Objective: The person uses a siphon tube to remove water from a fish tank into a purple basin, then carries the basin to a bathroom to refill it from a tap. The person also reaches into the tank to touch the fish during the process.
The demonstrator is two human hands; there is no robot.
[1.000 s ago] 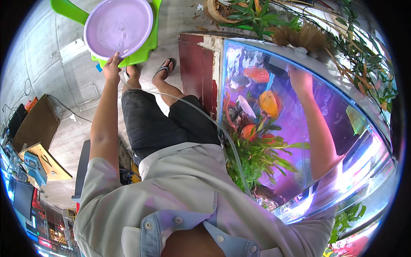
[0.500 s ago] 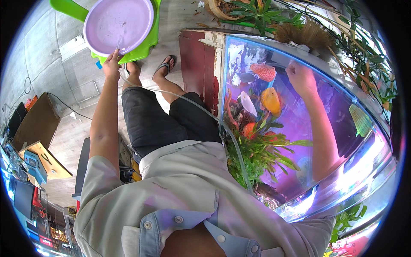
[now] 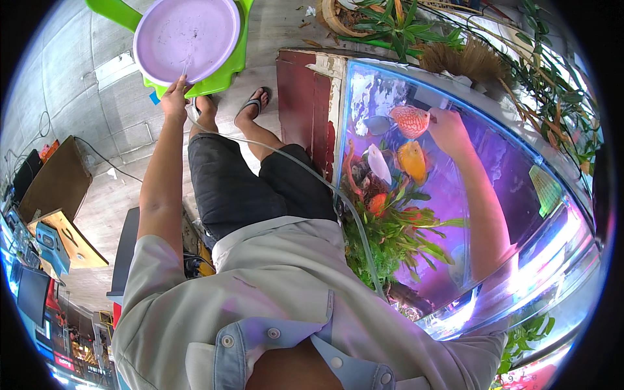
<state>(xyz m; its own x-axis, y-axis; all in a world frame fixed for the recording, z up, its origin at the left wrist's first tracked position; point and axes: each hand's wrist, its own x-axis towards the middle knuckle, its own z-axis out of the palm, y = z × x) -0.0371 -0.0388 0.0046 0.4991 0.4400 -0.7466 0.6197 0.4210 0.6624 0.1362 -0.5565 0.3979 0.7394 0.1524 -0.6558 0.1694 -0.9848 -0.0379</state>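
My left hand (image 3: 174, 101) is closed round the end of a clear hose (image 3: 292, 158), whose tip points over a light purple basin (image 3: 188, 39). The hose runs back across my legs and over the edge of a lit fish tank (image 3: 346, 117). Inside the tank my right hand (image 3: 450, 133) is closed, its fingertips together. Whatever they hold is hidden. A red patterned discus fish (image 3: 410, 122) has its head right at those fingertips. A yellow discus (image 3: 412, 162) and a white discus (image 3: 379, 162) swim below it.
The basin rests on a bright green plastic stool (image 3: 227, 71). Green water plants (image 3: 416, 240) fill the tank's near side. Potted plants (image 3: 409, 32) and a straw-like brush (image 3: 467, 58) stand behind the tank. A brown board (image 3: 57, 179) is at the left.
My right hand has shifted slightly down and left in the tank. The red patterned discus has moved right to its fingertips. My left hand still holds the hose at the basin.
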